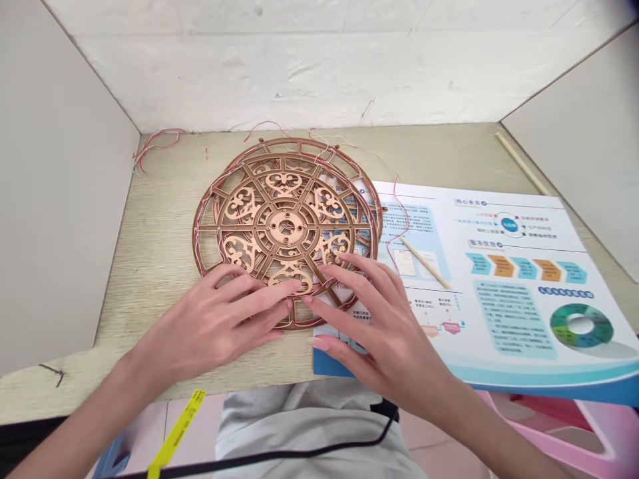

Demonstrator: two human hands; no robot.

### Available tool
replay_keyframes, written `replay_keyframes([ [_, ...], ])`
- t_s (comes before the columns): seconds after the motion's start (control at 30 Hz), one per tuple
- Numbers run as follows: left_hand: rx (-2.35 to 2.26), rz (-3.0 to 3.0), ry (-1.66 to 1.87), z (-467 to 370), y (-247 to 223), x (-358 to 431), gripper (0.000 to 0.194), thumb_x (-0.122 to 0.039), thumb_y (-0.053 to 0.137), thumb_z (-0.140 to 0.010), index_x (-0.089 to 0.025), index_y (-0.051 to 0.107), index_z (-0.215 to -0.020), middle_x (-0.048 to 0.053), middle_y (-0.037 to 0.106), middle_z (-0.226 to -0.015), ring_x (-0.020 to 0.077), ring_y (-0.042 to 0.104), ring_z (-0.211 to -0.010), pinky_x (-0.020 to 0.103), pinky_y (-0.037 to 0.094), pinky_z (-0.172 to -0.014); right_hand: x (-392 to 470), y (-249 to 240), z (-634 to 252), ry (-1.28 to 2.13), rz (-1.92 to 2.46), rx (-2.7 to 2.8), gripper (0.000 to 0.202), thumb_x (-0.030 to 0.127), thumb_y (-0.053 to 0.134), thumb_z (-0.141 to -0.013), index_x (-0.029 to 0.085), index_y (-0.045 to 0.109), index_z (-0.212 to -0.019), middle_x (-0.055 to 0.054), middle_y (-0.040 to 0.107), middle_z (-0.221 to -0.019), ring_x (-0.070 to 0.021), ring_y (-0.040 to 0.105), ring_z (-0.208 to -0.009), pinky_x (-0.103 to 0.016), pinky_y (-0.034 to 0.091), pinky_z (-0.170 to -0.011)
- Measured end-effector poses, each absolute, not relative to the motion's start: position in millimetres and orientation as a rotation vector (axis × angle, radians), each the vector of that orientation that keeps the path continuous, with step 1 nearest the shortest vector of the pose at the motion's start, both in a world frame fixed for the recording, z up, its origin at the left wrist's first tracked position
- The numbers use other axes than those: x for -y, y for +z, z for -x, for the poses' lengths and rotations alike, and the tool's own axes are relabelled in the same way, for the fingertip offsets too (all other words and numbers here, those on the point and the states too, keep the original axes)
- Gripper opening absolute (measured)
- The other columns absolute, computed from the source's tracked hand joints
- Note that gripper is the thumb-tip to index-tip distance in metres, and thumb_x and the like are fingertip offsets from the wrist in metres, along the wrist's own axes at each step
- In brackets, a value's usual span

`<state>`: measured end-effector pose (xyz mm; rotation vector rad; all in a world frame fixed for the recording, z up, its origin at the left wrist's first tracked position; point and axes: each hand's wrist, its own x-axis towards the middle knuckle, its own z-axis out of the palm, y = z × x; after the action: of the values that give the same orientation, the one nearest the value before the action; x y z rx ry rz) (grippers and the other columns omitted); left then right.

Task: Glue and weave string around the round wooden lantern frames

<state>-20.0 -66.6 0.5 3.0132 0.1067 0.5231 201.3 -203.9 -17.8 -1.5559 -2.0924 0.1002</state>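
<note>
A round openwork wooden wheel, brown with scrollwork and spokes, lies in front of me. Red and white wires run round its outer ring. Partly hidden underneath, a second similar wheel sticks out at the back right. My left hand grips the near left part of the top wheel's rim, fingers over it and thumb low at the edge. My right hand has its fingers spread, with fingertips touching the near right scrollwork and rim; its thumb is apart from them. The fingertips cover part of the near rim.
Printed sheets lie on the right, partly under the wheels. On them rests a thin wooden stick; another stick lies at the back right. A bundle of red and white wires is at the back left. Partitions and a wall enclose the table.
</note>
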Motion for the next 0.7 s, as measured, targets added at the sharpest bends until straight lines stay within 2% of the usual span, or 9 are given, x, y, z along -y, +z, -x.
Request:
replay_keyframes([
  [0.13, -0.148, -2.951, 0.571, 21, -2, 67, 0.019, -0.027, 0.065, -0.099, -0.018, 0.068, -0.115, 0.002, 0.077, -0.121, 0.0163, 0.068, -0.092, 0.039, 0.051, -0.09, 206, -18, -197, 0.026, 1.592, 2.116, 0.03, 0.036, 0.059, -0.101, 0.017, 0.069, -0.122, -0.021, 0.058, -0.14, -0.0423, 0.042, -0.139, -0.069, 0.037, -0.109],
  [0.3, -0.152, -2.951, 0.543, 21, -4, 67, 0.021, -0.02, 0.067, -0.096, -0.021, 0.069, -0.117, 0.001, 0.076, -0.124, 0.0168, 0.068, -0.093, 0.04, 0.051, -0.092, 216, -22, -208, 0.027, 1.666, 2.06, 0.033, 0.041, 0.057, -0.101, 0.024, 0.067, -0.128, -0.019, 0.053, -0.148, -0.0418, 0.038, -0.145, -0.07, 0.035, -0.112],
  [0.5, -0.163, -2.932, 0.545, 22, -7, 67, 0.026, -0.018, 0.071, -0.092, -0.023, 0.07, -0.118, 0.002, 0.074, -0.127, 0.0184, 0.067, -0.094, 0.04, 0.05, -0.095, 219, -20, -220, -0.063, 1.67, 2.045, 0.037, 0.028, 0.054, -0.102, 0.022, 0.059, -0.138, -0.015, 0.066, -0.139, -0.0371, 0.044, -0.144, -0.064, 0.032, -0.118],
  [0.7, -0.161, -2.947, 0.534, 23, -7, 67, 0.024, -0.02, 0.069, -0.094, -0.024, 0.07, -0.118, 0.002, 0.073, -0.127, 0.0182, 0.066, -0.094, 0.04, 0.048, -0.096, 214, -26, -223, -0.091, 1.718, 2.113, 0.035, 0.032, 0.056, -0.102, 0.023, 0.063, -0.135, -0.016, 0.06, -0.146, -0.0401, 0.044, -0.143, -0.065, 0.034, -0.115],
])
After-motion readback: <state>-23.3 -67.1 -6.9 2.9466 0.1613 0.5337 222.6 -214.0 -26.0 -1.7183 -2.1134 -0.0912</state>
